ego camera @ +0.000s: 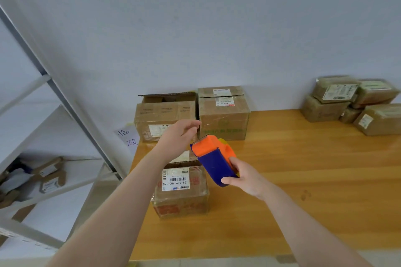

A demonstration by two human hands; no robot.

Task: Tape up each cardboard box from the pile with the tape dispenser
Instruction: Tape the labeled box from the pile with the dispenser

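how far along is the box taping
Done, apparently: the parcels far right look wrapped in tape. In hand: right hand grips the tape dispenser over the near box; left hand hovers beside it. Left: the rear-left box, flap up.

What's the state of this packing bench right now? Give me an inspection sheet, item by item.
Surface: wooden table, glossy, with a dark mark right of centre.
Job's things: small cardboard box at the near left, label up; tape dispenser held above it; open-flapped box and taller box side by side at the back; wrapped parcels stacked at the back right.
Clutter: handwritten note at the table's left edge.
Grippers: left hand over the small box, fingers loosely curled, nothing visibly held; right hand grips the dispenser.
Cables: nothing seen.
Surroundings: white wall; metal shelf at left, holding parcels.
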